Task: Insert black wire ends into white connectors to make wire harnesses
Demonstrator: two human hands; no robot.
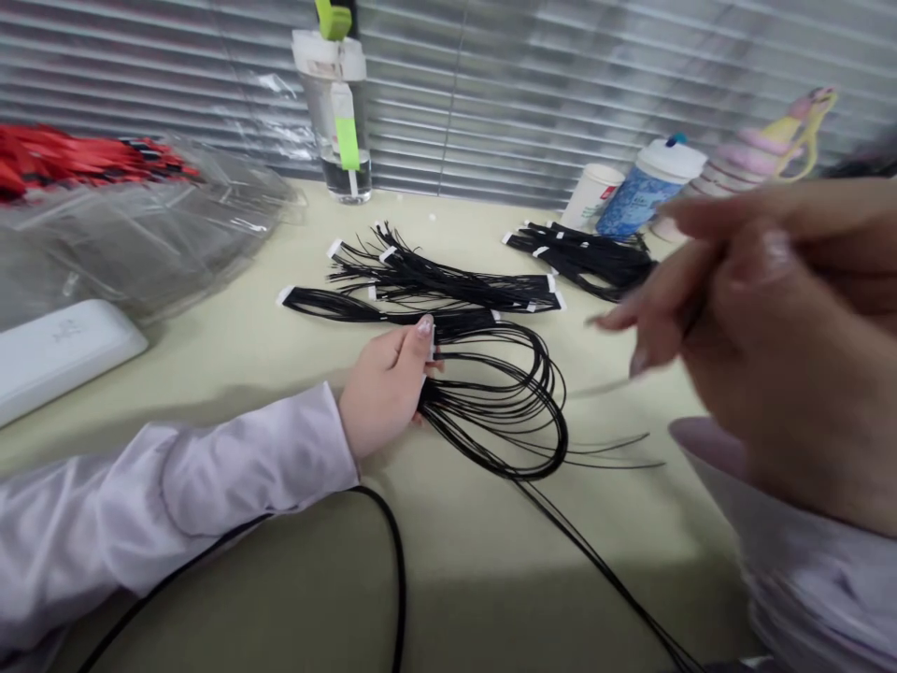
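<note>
A looped bundle of black wires point(562, 439) is clamped between the thumb and fingers of the left hand point(385, 388) over the bench point(469, 561). A white connector point(431, 341) is partly covered by the thumb tip. The loops are spread to the right of these fingers.

The right hand point(791, 327) is raised to the right of the loops, its fingers curled close to the thumb; because of blur, it cannot be told whether anything is pinched there.

Just beyond the left fingers, white-ended wire bundles point(448, 280) are laid. A second wire pile point(589, 254) is seen beyond the right fingers, with a blue-patterned cup point(634, 201) behind it. Well left of the left fingers, a white case point(66, 355) is placed beside clear plastic bags point(175, 234). On their near side, a black cable point(401, 579) is curved across the bench.
</note>
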